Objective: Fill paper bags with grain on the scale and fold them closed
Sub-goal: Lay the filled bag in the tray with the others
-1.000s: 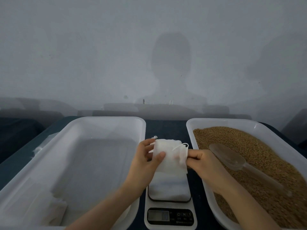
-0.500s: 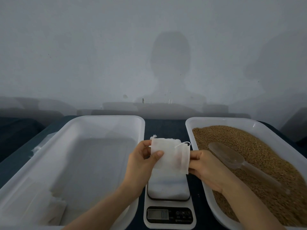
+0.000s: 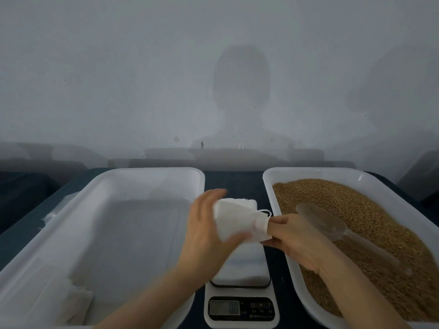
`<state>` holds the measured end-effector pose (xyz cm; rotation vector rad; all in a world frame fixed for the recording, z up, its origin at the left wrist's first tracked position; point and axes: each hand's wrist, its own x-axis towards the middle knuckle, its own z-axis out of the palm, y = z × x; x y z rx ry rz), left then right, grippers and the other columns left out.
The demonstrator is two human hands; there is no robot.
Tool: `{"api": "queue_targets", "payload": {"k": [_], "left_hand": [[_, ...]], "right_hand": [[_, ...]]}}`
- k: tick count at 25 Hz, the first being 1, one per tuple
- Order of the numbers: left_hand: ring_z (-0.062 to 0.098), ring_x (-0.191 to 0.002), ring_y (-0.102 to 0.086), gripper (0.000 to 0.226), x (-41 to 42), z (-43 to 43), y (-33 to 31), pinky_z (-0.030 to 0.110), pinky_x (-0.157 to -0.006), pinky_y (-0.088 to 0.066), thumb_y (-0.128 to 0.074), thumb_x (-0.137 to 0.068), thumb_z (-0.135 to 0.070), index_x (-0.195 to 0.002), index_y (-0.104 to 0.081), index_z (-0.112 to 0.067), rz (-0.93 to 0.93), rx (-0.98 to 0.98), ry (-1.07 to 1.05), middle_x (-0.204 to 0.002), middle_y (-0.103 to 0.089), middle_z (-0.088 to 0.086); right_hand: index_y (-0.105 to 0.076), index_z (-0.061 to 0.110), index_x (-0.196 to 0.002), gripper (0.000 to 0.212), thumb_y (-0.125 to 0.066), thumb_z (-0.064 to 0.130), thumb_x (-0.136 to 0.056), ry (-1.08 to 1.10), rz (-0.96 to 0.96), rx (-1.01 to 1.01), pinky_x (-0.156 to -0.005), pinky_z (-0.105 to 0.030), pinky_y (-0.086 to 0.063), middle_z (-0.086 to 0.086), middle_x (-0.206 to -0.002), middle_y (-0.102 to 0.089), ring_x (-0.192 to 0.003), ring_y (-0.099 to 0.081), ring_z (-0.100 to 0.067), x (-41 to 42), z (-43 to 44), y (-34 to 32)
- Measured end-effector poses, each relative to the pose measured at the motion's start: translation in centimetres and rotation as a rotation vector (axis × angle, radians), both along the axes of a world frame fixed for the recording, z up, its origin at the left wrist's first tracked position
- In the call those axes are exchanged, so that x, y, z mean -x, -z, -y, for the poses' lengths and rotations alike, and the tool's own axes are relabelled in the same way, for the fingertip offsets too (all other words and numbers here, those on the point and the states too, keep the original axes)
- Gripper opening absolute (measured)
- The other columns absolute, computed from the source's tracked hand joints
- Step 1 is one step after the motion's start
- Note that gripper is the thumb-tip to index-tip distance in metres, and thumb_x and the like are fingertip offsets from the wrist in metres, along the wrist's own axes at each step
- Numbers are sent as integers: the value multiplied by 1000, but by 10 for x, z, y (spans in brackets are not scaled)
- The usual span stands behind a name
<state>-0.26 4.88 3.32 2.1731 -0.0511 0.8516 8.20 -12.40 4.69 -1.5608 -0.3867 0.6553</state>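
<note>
A small white paper bag (image 3: 240, 219) with a thin string loop is held in the air above the scale (image 3: 240, 293). My left hand (image 3: 206, 233) grips its left side, thumb across the lower front, fingers behind. My right hand (image 3: 292, 238) pinches the bag's right edge. The bag looks flat and tilts down to the right. The scale's platform is bare and its display is too blurred to read. Brown grain (image 3: 370, 233) fills the right white tray (image 3: 268, 186), with a clear plastic scoop (image 3: 330, 226) lying on it.
A white tray (image 3: 147, 172) on the left holds a few white bags (image 3: 78, 302) in its near corner. Both trays and the scale sit on a dark blue table (image 3: 234, 181). A grey wall stands close behind.
The bag has turned and tilted, its right end now lower. My left hand has shifted so its fingers reach behind the bag; my right hand keeps pinching the right edge.
</note>
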Motion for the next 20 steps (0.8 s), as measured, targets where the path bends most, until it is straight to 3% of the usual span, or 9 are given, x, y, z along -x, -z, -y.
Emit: {"api": "queue_targets", "payload": {"k": [2, 4, 7, 10, 13, 15, 18, 20], "left_hand": [[13, -142, -20, 88, -5, 8, 2, 35, -115, -20, -71, -69, -58, -141, -28, -30, 3, -540, 85, -148, -33, -4], [17, -145, -16, 90, -13, 15, -2, 42, -118, -13, -69, -74, -59, -146, -27, -26, -137, -659, 129, -151, -34, -3], [14, -133, -38, 67, -22, 14, 4, 33, -114, -16, -66, -81, -53, -138, -43, -25, -147, -590, 119, -138, -50, -7], [3, -120, -44, 57, -21, 12, 16, 18, -104, -23, -67, -82, -48, -132, -43, -32, -284, -407, 163, -130, -50, -16], [-3, -93, -49, 51, -22, 12, 19, 3, -76, -39, -72, -80, -41, -119, -38, -40, -497, -170, 203, -112, -47, -24], [-5, -86, -50, 51, -25, 9, 18, 2, -62, -40, -75, -78, -39, -110, -35, -44, -553, -47, 207, -102, -45, -26], [-2, -94, -51, 55, -26, 3, 16, 6, -67, -40, -77, -75, -38, -110, -35, -46, -628, 57, 265, -108, -46, -23], [3, -101, -52, 59, -25, 1, 16, 13, -78, -43, -78, -75, -37, -115, -35, -45, -661, 83, 304, -115, -47, -20]], "right_hand": [[-78, 13, -83, 38, -80, 42, -59, -15, 14, 41, -81, -26, -54, -4, -95, -74, -93, -69, -14, 1, 1, 1], [-78, 15, -82, 14, -75, 27, -75, -6, 9, 61, -79, -25, -55, -4, -94, -74, -93, -69, -13, 1, 1, 1], [-77, 12, -81, 16, -67, 24, -83, 42, 51, 123, -84, -32, -56, -5, -90, -74, -91, -69, -15, 1, 1, 2], [-77, 18, -82, 20, -64, 32, -86, 95, 133, 197, -85, -29, -55, 3, -87, -74, -88, -69, -9, 4, -1, 1], [-77, 23, -83, 20, -61, 33, -89, 109, 192, 221, -81, -24, -55, 10, -89, -73, -87, -67, -3, 8, -4, -2], [-74, 29, -86, 15, -60, 34, -88, 169, 256, 236, -77, -22, -55, 13, -88, -72, -84, -67, 0, 5, 2, -8], [-66, 38, -98, 13, -59, 37, -87, 364, 551, 467, -75, -20, -50, 21, -92, -68, -82, -61, 5, -18, 44, -19], [-63, 31, -113, 26, -61, 34, -87, 464, 693, 771, -82, -24, -47, 13, -111, -65, -92, -59, -2, -39, 90, -20]]}}
